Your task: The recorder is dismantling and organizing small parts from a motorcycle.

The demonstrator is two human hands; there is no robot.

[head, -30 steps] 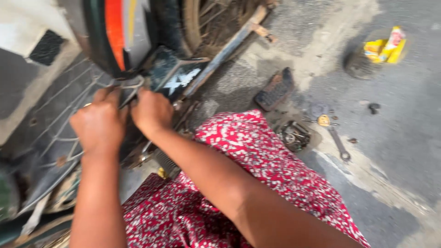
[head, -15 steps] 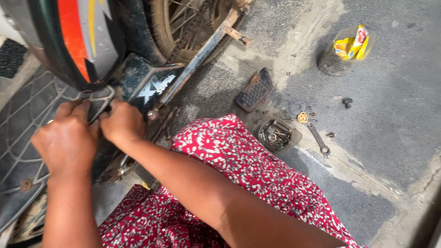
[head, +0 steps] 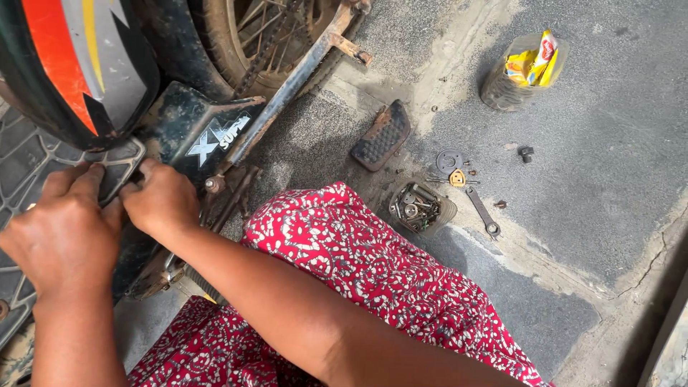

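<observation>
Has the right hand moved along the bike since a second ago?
No. The right hand still grips the edge of the grey mesh panel beside the left hand, just below the black side cover; only the camera shifted.

Bright daylight shot, pretty soft overall, no harsh glare.

Concrete floor (head: 573,215) on the right of the frame is evenly lit and a bit washed out, small bits on it throw only short faint shadows. Upper left is way darker, under the motorcycle body panel (head: 72,64) it's deep shade. Centre is sharp, you can read the red patterned fabric (head: 373,265) fine. The forearm at the bottom edge is soft, too close. Left hand (head: 61,236) looks slightly smeared, lower right corner goes dim.
</observation>
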